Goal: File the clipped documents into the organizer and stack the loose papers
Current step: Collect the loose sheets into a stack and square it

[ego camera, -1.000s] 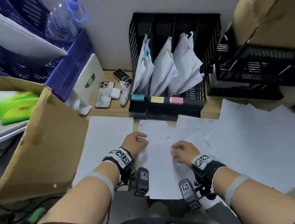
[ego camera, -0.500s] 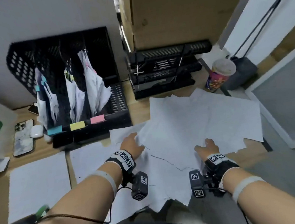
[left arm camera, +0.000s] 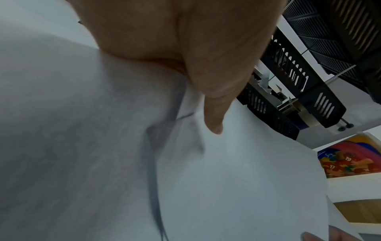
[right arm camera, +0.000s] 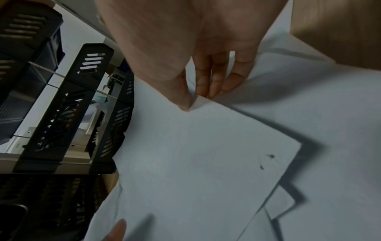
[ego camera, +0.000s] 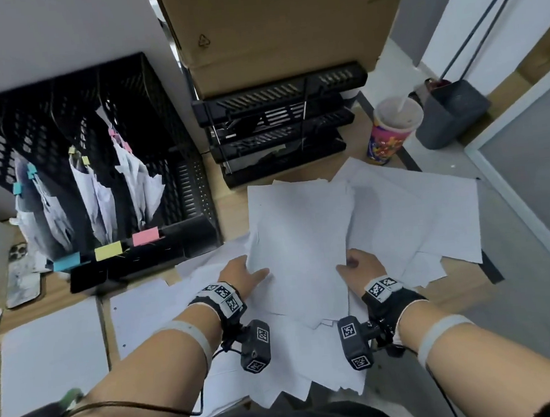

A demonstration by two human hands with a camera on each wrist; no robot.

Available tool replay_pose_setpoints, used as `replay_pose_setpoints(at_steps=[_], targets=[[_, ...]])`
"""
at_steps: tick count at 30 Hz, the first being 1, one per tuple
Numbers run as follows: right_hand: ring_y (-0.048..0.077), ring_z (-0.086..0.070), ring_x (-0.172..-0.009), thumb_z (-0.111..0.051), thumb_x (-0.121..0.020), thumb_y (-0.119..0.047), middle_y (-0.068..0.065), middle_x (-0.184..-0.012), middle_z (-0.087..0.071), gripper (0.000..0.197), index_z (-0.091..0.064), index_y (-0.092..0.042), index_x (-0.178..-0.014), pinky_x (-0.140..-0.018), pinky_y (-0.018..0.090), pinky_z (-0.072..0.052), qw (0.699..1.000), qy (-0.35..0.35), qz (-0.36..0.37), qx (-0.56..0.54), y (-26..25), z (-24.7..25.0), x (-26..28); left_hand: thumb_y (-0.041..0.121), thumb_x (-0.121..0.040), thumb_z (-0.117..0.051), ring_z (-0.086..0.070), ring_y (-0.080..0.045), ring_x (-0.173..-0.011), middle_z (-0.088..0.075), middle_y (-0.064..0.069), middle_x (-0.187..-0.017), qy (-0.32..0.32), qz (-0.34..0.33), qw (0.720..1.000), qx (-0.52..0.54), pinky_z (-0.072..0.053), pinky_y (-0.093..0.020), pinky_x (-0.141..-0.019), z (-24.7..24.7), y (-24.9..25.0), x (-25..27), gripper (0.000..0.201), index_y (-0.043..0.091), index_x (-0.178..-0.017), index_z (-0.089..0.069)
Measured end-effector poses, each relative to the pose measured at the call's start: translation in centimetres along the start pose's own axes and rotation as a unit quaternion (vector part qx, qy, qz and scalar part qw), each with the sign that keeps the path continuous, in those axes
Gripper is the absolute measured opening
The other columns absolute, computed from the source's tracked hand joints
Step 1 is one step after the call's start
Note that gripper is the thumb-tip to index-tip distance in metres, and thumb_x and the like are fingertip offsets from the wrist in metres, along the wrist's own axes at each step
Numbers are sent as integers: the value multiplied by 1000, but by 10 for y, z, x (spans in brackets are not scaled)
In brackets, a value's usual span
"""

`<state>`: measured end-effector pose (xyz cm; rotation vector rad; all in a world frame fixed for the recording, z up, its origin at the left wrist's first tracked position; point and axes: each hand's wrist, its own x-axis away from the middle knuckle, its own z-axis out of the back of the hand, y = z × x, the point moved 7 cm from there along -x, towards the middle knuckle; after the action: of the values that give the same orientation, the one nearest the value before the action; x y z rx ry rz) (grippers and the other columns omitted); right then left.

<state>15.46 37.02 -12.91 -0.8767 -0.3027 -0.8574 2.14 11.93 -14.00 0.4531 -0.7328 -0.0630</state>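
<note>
Left hand [ego camera: 243,276] and right hand [ego camera: 360,269] pinching opposite edges of a paper stack [ego camera: 299,239], loose sheets [ego camera: 432,215] beneath on surface [ego camera: 231,208], organizer [ego camera: 179,183] far left.

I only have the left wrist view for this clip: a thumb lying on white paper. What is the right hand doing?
Observer: The right hand pinches the right edge of the same sheaf of papers, thumb on top.
Operator: Are any clipped documents filed?
Observer: Yes. Clipped documents stand in three slots of the black organizer, with blue, yellow and pink clips.
Operator: Any sheets outside the sheaf?
Observer: Loose sheets lie spread to its right.
</note>
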Motion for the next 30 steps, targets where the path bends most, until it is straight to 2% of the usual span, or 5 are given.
replay_pose_setpoints(at_steps=[4, 7, 13, 18, 30], targets=[[18, -52, -68, -65, -84, -23, -7, -67, -53, 24, -48, -25, -67, -58, 24, -39, 999, 3, 28, -44, -10, 8, 4, 30, -87, -70, -67, -28, -102, -72, -8, -111, -5, -44, 997, 59, -52, -37, -94, -1, 10, 8, 33, 12, -114, -67], [18, -61, -88, -61, -87, -19, -4, -93, -65, 16, -65, -19, -102, -77, 25, -47, 996, -49, 38, -68, -20, 6, 6, 30, -85, -73, -66, -24, -106, -71, -3, -116, -50, -70, 993, 76, -50, -34, -97, -2, 12, 17, 40, 18, -121, -65], [25, -58, -84, -45, -89, -2, 14, -107, -68, 27, -65, -3, -108, -59, 20, -40, 999, -20, -3, -31, -11, 24, 10, 26, -68, -76, -70, -23, -97, -73, -2, -107, -172, -29, 983, 60, -59, -35, -82, -15, -29, 29, 57, 31, -122, -56], [27, -57, -93, -50, -91, -11, 14, -118, -66, 28, -64, -6, -115, -79, 24, -38, 998, -33, -43, 21, 14, 37, 15, 2, -83, -60, -59, -18, -70, -66, 1, -76, -25, -16, 998, 57, -46, -21, -62, 8, -50, 24, 24, 26, -81, -62], [27, -55, -119, -51, -95, -12, 9, -131, -60, 38, -55, -11, -132, -93, 24, -37, 999, -36, -11, 9, 13, 39, 32, 9, -89, -52, -59, -24, -78, -66, -2, -89, 108, 53, 983, 142, -42, -22, -64, 45, -67, 18, 22, 22, -98, -69]])
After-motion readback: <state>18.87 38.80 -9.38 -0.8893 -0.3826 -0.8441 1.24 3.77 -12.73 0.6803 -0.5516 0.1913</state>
